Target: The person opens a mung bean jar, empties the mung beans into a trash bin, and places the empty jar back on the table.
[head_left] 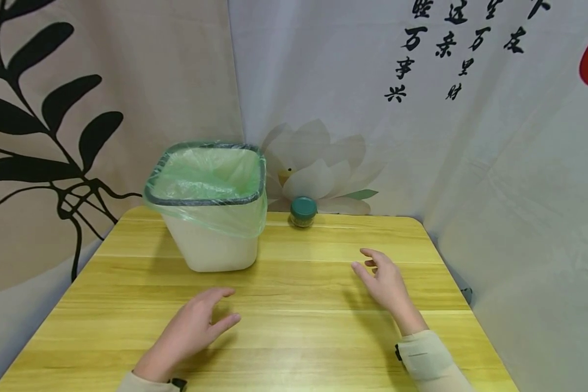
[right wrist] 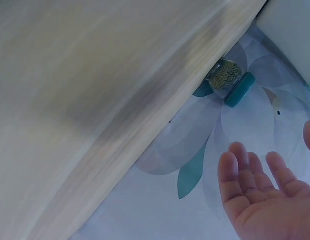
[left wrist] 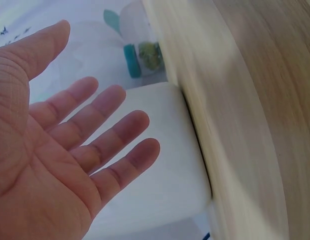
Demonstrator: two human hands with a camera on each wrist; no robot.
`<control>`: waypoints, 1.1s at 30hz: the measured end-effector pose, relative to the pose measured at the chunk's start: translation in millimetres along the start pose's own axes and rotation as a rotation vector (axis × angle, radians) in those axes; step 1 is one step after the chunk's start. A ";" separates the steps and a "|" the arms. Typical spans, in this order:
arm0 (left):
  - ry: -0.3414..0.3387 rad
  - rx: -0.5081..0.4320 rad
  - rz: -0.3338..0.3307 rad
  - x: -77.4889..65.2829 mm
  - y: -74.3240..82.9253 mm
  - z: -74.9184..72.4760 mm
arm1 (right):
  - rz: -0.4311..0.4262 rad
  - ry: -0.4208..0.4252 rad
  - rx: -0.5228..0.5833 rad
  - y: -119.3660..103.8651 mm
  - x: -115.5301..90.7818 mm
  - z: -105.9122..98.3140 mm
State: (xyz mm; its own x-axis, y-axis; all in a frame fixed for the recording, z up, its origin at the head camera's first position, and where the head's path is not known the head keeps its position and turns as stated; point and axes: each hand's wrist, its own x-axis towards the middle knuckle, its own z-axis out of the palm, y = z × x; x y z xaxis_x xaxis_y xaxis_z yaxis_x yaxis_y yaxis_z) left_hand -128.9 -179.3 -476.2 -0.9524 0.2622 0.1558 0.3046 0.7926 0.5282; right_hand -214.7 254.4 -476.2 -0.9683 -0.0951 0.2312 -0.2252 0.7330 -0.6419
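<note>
My left hand (head_left: pixel 191 329) hovers over the near left part of the table, thumb apart from the fingers, and holds nothing. In the left wrist view its palm and spread fingers show in front of a white bin (left wrist: pixel 160 185). That bin (head_left: pixel 215 247) stands upright at the back left, lined with a green translucent bag (head_left: pixel 225 218) folded over its rim. My right hand (head_left: pixel 386 283) is above the table's right side, fingers loosely bent around nothing. A small clear jar (head_left: pixel 302 212) with a teal lid stands at the back edge; greenish grains (right wrist: pixel 226 75) fill its body in the right wrist view.
The light wooden table (head_left: pixel 313 326) has rounded far corners. Pale cloth (head_left: pixel 323 71) hangs right behind it, printed with a lotus, dark leaves and black characters. More cloth (head_left: pixel 529 218) hangs along the right side. The bin rises well above the jar, to its left.
</note>
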 end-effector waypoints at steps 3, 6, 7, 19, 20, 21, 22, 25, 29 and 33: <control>0.009 0.007 0.003 0.2 2.0 0.3 | -0.011 -0.003 0.012 -5.1 -0.1 0.5; 0.022 0.017 0.013 1.2 3.6 0.9 | -0.028 0.000 0.016 -8.9 0.3 0.1; 0.028 0.020 0.016 1.5 4.0 1.4 | -0.034 0.001 0.013 -9.9 0.7 -0.1; 0.044 0.019 0.069 3.6 5.4 8.3 | -0.054 -0.008 -0.001 -20.6 10.6 1.0; 0.047 0.020 0.073 3.5 5.2 8.9 | -0.053 -0.013 -0.005 -21.9 11.5 1.0; 0.050 0.021 0.075 3.4 5.0 9.4 | -0.052 -0.018 -0.007 -23.0 12.2 1.0; 0.051 0.022 0.076 3.4 5.0 9.8 | -0.050 -0.022 -0.009 -24.2 12.8 0.9; 0.057 0.026 0.081 3.1 5.3 10.3 | -0.052 -0.033 -0.016 -26.5 15.4 1.2; 0.060 0.028 0.081 2.7 6.2 10.4 | -0.064 -0.041 -0.046 -27.1 20.1 3.3; 0.053 0.028 0.077 2.7 7.2 9.8 | -0.081 -0.042 -0.074 -28.0 26.0 5.2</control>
State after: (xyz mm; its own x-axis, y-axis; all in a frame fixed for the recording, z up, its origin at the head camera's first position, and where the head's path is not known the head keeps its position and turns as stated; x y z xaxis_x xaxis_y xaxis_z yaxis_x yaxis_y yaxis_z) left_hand -129.1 -167.5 -480.1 -0.9253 0.2942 0.2393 0.3767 0.7866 0.4893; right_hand -234.1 227.9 -456.1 -0.9513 -0.1825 0.2484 -0.2955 0.7691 -0.5667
